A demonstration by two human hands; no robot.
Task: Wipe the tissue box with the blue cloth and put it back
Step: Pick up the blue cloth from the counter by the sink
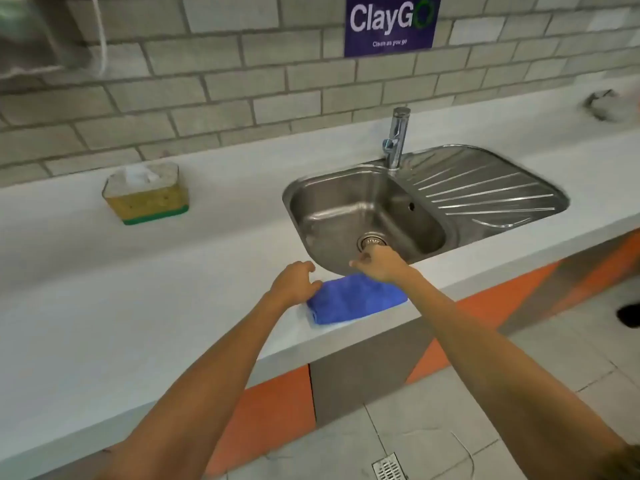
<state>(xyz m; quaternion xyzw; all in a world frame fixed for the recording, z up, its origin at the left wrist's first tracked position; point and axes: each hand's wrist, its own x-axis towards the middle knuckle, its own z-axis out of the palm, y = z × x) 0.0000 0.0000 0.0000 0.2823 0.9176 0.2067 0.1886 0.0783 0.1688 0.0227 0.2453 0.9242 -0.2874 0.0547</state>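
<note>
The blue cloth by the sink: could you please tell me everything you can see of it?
The blue cloth looks like soft, plush microfibre, folded into a thick rectangular pad. It lies flat on the grey countertop, near its front edge, just in front of the steel sink. The left hand touches its left end with curled fingers, while the right hand reaches over its far edge. It has not been lifted.

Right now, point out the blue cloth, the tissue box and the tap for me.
blue cloth (360,299): head view, middle of its folded top.
tissue box (147,200): head view, on its yellow front face.
tap (398,136): head view, partway up its upright chrome body.
</note>
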